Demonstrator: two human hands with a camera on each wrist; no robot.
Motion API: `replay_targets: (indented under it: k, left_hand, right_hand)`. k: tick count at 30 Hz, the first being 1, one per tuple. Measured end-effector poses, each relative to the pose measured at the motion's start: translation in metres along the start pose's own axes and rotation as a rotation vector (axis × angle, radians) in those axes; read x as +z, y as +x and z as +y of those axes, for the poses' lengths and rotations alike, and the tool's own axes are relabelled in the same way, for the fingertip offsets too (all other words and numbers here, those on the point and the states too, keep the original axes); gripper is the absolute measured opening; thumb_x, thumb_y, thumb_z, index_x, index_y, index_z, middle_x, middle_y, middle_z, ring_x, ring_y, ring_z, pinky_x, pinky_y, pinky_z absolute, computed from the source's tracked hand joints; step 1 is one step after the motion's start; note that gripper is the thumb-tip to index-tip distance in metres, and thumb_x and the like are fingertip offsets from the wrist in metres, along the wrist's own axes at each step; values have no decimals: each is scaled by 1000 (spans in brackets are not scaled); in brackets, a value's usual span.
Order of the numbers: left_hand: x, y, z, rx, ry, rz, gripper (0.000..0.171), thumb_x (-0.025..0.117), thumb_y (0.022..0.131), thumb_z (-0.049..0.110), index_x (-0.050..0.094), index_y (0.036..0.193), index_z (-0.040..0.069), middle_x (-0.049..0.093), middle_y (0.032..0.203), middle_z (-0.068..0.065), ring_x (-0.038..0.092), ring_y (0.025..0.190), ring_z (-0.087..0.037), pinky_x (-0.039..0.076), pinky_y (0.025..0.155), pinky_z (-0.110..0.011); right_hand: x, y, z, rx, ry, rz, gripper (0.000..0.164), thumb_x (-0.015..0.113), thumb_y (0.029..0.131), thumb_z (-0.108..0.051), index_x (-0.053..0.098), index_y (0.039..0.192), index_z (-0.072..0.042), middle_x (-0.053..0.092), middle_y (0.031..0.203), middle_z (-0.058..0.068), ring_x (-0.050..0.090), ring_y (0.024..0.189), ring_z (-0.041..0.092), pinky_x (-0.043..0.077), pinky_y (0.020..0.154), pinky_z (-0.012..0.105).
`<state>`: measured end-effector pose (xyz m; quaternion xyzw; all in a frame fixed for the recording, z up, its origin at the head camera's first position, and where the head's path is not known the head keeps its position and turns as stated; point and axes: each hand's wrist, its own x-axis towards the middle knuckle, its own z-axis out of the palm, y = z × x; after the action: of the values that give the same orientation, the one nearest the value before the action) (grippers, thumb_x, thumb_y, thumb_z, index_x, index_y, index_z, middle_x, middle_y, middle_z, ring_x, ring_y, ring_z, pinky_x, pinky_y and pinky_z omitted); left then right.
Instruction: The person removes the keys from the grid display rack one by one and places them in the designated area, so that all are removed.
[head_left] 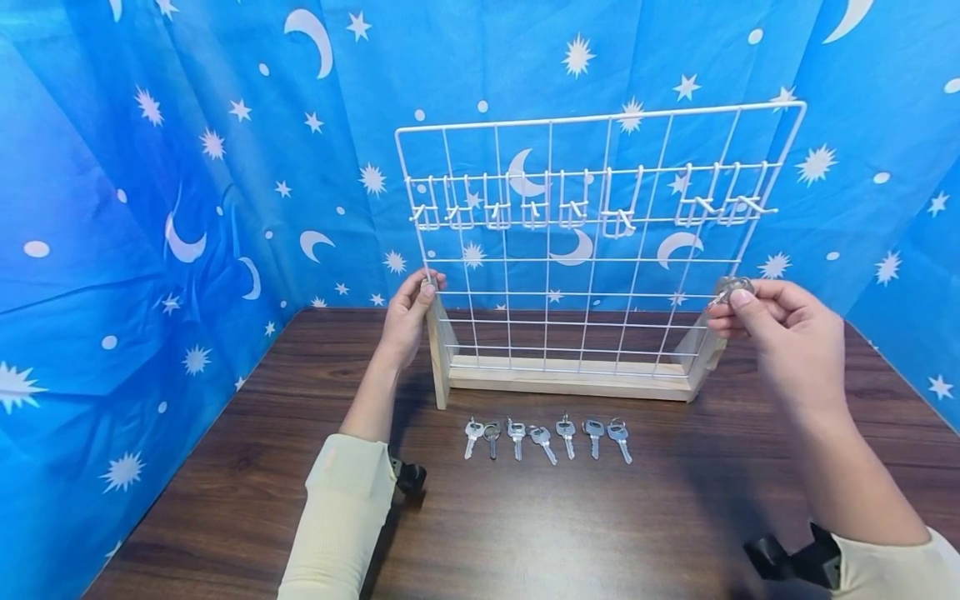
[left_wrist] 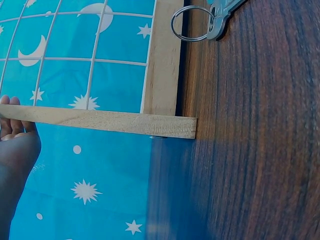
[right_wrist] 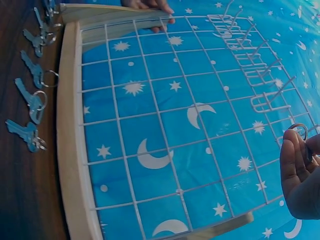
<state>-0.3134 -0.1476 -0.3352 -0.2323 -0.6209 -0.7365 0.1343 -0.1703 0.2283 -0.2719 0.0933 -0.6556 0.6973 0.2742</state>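
My right hand [head_left: 787,333] pinches a key ring [head_left: 733,289] in its fingers beside the wire rack's [head_left: 592,242] right edge. My left hand [head_left: 408,317] grips the rack's left post, fingers curled round it. Seven keys [head_left: 546,437] lie in a row on the table [head_left: 600,517].

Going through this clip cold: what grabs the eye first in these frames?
The white wire grid rack standing upright in its wooden base at the middle of the dark table, against a blue star-and-moon backdrop. The right hand pinches a key on a ring by the rack's right edge, while the left hand holds the rack's left edge. A row of keys lies on the table in front of the base.
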Motion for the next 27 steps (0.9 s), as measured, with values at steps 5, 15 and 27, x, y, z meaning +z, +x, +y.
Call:
replay_targets:
  k: [5,15,27]
  left_hand:
    - [1,0,1,-4,-3,1,28,47,97,11,47,119,-5,40,126,-36,48,117,-28,33,104,-36]
    - [2,-1,2,-6,1,-3,28,45,98,9,45,120,-7,40,126,-35,42,121,-37,31,104,-39]
    - [1,0,0,8,-13,5,35,45,97,7,39,123,-16,53,118,-22,37,121,-46,31,104,-40]
  right_hand:
    - [0,-6,6,23,-80,-19,12,59,91,-11,60,99,-2,70,77,-6,66,69,4,50,69,12]
    - [2,-15,16,58,-87,-59,11,59,91,-12,59,96,-2,69,78,-5,66,69,5,51,64,13]
    - [-1,-23,29,133,-78,-148,11,57,92,-10,53,100,-3,70,82,-1,67,72,8,51,68,15]
